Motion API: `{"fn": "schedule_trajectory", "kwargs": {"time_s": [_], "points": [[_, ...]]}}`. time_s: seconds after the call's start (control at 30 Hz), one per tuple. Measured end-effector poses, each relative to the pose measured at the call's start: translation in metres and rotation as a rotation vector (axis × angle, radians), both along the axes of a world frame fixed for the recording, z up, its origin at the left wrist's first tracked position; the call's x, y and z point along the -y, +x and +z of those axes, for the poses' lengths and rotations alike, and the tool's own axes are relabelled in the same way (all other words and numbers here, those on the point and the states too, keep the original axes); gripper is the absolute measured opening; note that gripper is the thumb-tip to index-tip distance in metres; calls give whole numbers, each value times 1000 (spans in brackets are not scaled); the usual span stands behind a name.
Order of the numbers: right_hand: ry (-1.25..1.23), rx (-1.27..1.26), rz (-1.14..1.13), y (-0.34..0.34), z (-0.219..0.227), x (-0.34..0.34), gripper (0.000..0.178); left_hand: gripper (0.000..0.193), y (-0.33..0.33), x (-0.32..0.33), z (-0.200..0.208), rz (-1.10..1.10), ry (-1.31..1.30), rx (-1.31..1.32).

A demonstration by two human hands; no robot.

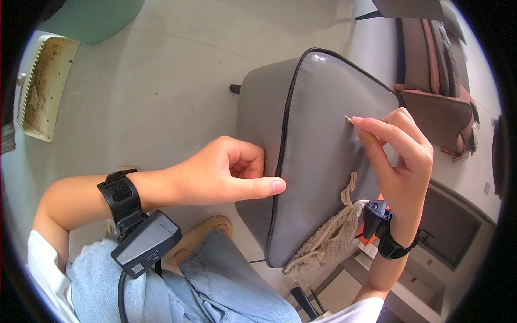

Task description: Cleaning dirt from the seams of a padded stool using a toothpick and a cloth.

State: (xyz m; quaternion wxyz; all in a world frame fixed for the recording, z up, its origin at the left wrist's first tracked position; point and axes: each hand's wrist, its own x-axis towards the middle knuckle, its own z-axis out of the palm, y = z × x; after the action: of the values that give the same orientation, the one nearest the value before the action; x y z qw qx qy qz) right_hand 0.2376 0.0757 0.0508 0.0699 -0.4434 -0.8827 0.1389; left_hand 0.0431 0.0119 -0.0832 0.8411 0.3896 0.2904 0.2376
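Lying left of the grey stool (328, 129), 1 white dustpan (63, 75) is holding brown dirt. At the stool's left edge, the left hand (221, 172) is curling its fingers, its thumb pointing across the black piping (289, 99) and standing apart from them. A beige cloth (326, 239) is draping along the stool's lower edge. Over the stool's top, 1 thin stick (349, 119) is showing, the right hand (404, 153) pinching it. A brown sofa (436, 116) is standing right of the stool.

A dirty white dustpan (62, 81) is on the pale floor (161, 81) near a round green thing (99, 19). A brown sofa (435, 112) stands off right.
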Motion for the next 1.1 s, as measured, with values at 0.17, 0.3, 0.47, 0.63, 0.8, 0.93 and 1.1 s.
{"fn": "schedule_trajectory", "kwargs": {"time_s": [0.17,0.3,0.47,0.63,0.8,0.93,1.1], "points": [[19,1,-9,-4,0,-1,26,28,-3,-1,0,-18,-15,6],[25,6,-17,-5,-1,-1,27,29,-4,-2,-2,-35,-12,10],[13,53,56,-4,2,-3,24,35,-1,0,-7,14,4,49],[12,54,53,-9,6,-4,23,41,-6,1,-5,50,27,66],[45,81,32,-10,7,-2,22,30,-9,-4,0,-45,18,15],[40,116,83,-7,9,-3,22,30,-8,-2,1,-43,37,-13],[44,90,46,-7,4,-2,22,29,-5,0,1,-12,7,6]]}}
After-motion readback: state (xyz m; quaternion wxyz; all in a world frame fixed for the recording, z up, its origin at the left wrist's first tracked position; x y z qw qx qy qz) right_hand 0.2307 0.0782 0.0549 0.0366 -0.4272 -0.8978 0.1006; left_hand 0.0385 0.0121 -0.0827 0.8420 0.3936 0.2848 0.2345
